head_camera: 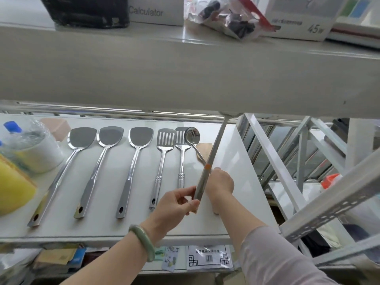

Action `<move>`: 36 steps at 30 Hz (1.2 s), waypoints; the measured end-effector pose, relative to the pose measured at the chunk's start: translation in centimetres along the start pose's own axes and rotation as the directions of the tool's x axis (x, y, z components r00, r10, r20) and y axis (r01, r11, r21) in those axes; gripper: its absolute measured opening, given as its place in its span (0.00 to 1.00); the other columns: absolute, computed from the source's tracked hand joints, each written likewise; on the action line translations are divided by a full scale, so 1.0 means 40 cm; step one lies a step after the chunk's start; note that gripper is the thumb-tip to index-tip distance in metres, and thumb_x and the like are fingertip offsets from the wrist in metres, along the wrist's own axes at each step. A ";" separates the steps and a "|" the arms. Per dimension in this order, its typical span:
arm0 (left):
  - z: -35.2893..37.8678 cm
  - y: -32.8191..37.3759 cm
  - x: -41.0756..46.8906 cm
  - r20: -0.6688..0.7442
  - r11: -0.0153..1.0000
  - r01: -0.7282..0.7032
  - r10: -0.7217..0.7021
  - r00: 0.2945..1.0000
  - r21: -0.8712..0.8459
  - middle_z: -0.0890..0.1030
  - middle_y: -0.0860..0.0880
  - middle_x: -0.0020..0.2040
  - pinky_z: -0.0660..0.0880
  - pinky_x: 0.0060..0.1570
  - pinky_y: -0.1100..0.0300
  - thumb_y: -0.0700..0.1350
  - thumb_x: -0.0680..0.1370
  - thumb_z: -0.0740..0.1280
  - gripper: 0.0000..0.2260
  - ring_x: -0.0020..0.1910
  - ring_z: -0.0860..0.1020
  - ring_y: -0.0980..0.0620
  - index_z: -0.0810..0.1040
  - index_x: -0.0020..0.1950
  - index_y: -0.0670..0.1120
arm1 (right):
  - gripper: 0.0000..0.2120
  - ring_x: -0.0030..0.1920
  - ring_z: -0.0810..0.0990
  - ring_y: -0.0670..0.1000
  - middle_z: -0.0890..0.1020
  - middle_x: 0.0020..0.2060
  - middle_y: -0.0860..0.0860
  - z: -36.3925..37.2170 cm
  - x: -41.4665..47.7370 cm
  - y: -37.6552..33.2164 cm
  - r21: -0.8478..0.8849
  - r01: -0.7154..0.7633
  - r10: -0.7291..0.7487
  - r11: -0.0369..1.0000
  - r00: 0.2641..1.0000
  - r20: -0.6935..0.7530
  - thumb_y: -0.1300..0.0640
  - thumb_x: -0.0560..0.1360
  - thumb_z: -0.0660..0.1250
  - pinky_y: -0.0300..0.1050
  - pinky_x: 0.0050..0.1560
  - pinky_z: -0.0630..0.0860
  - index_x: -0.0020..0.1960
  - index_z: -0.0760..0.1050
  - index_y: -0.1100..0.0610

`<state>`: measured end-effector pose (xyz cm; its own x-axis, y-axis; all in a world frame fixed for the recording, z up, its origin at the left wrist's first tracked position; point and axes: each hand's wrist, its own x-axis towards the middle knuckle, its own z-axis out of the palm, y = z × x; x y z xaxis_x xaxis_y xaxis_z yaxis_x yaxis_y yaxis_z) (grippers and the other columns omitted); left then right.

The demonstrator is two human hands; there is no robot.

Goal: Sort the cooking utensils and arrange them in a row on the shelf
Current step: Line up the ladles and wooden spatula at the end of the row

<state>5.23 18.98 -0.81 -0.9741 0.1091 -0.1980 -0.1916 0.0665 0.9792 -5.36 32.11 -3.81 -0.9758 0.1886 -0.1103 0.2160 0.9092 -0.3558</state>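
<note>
Fingers of both hands, left point(176, 202) and right point(220, 184), pinch long utensil point(211, 157); head seemingly hidden

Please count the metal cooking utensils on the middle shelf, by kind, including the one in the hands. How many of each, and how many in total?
Solid spatulas: 3
Slotted spatulas: 2
Ladles: 1
Utensil held in both hands, head hidden behind the upper shelf, kind cannot be told: 1
Total: 7
</note>
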 end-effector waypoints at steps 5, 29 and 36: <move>0.004 0.019 -0.001 0.000 1.000 -0.026 0.026 1.000 -0.014 0.79 0.54 0.28 0.71 0.32 0.72 0.36 0.74 0.68 0.17 0.31 0.74 0.59 0.79 0.45 0.60 | 0.16 0.57 0.78 0.61 0.77 0.57 0.60 -0.025 0.004 0.073 -0.018 -0.079 0.079 0.997 0.997 0.002 0.54 0.77 0.59 0.48 0.53 0.75 0.59 0.71 0.63; 0.151 -0.081 0.057 -0.202 0.856 0.130 -0.030 0.979 0.501 0.79 0.51 0.39 0.71 0.40 0.61 0.53 0.73 0.66 0.08 0.40 0.77 0.51 0.78 0.41 0.49 | 0.13 0.50 0.76 0.59 0.77 0.50 0.59 -0.014 -0.083 0.127 0.037 -0.069 0.071 0.997 0.996 -0.054 0.56 0.74 0.59 0.46 0.49 0.73 0.53 0.76 0.61; 0.158 -0.076 0.078 -0.174 0.716 0.145 -0.033 0.984 0.683 0.70 0.48 0.46 0.71 0.49 0.58 0.54 0.75 0.62 0.13 0.43 0.70 0.50 0.76 0.49 0.45 | 0.15 0.52 0.74 0.58 0.76 0.52 0.58 -0.012 -0.071 0.123 0.039 -0.024 0.027 0.999 0.997 -0.078 0.53 0.75 0.58 0.50 0.55 0.72 0.54 0.76 0.59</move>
<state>3.54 25.40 -4.70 -0.9732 -0.0678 -0.2197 -0.1965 0.7411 0.6420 -1.54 36.24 -4.79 -0.9693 0.2412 -0.0470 0.2401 0.8895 -0.3888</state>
